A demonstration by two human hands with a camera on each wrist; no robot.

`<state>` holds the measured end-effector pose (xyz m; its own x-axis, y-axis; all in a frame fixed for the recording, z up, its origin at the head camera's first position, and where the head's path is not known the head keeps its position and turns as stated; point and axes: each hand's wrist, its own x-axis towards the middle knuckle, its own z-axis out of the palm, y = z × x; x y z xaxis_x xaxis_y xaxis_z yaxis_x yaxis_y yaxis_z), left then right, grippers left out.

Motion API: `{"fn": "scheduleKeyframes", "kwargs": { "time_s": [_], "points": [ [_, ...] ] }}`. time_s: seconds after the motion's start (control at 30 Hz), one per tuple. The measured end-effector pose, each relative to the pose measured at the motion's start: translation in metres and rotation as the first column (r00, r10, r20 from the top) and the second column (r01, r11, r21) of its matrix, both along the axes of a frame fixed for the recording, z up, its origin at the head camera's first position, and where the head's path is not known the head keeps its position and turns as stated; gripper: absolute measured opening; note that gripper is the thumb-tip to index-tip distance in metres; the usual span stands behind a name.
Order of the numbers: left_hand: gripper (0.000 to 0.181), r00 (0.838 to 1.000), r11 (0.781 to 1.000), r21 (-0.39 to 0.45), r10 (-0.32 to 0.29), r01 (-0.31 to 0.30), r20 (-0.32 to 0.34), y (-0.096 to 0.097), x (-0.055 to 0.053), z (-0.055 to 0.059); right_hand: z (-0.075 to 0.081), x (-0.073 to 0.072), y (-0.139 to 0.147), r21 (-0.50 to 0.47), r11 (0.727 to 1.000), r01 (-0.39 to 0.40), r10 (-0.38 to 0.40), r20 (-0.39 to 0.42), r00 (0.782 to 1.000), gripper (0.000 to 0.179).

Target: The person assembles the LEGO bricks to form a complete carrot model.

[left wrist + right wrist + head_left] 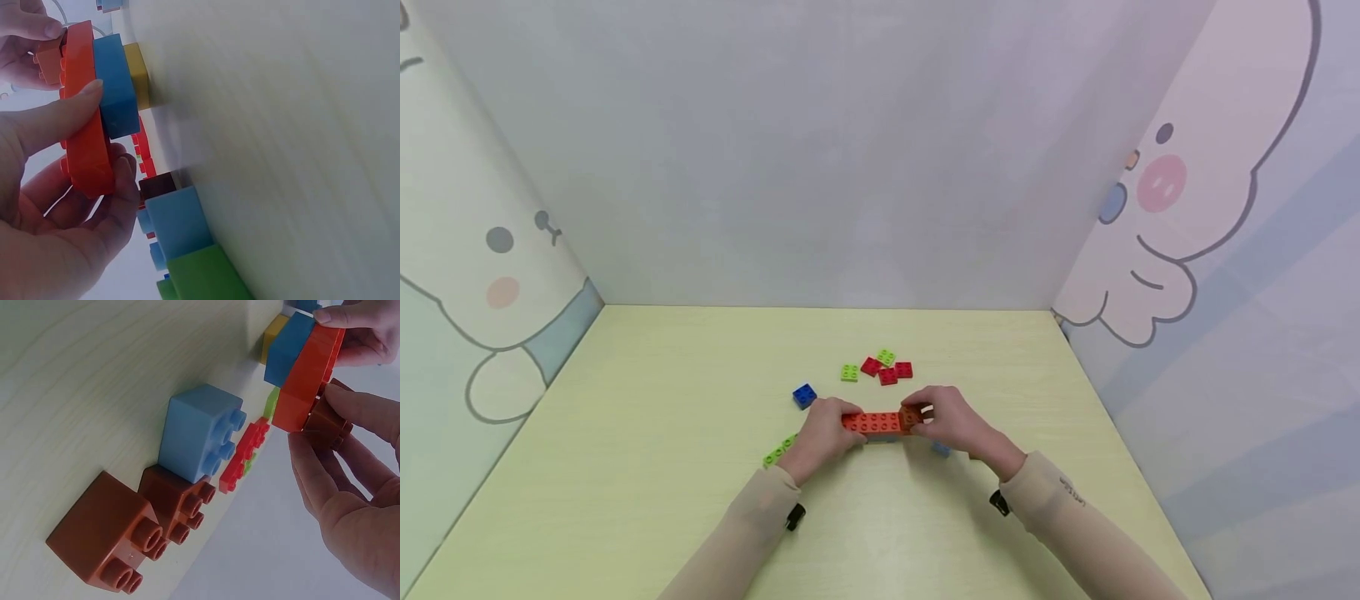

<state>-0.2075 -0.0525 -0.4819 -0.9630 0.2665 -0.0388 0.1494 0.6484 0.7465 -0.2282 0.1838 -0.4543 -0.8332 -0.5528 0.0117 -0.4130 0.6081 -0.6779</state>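
Bar (880, 423) of studded red plastic, long and smooth-sided, sits atop a boxy blue brick (117, 87) and a yellow brick (139, 75), roughly midway between the tabletop's (625, 467) side edges. The left hand (825, 427) grips its left end; the right hand (957, 419) pinches a small brown brick (910, 415) at its right.

In the head view, the left hand (826, 427) hides part of the red brick (878, 423). Lettering (1072, 492) on a sleeve (1090, 537) is too small to read.
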Motion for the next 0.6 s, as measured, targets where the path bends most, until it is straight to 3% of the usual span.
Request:
{"fn": "scheduleKeyframes", "kwargs": {
  "time_s": [0.37, 0.6],
  "points": [
    [0.037, 1.000, 1.000, -0.019, 0.004, -0.004, -0.001, 0.0000, -0.0003, 0.0011, -0.0072, -0.0005, -0.0016, -0.004, 1.000, 0.025, -0.025, 0.011, 1.000, 0.033],
    [0.035, 1.000, 1.000, -0.019, 0.001, -0.001, -0.002, 0.0004, -0.0008, 0.0016, -0.0075, -0.0007, -0.0011, -0.021, 1.000, 0.016, -0.015, 0.059, 0.998, 0.030]
  ]
}}
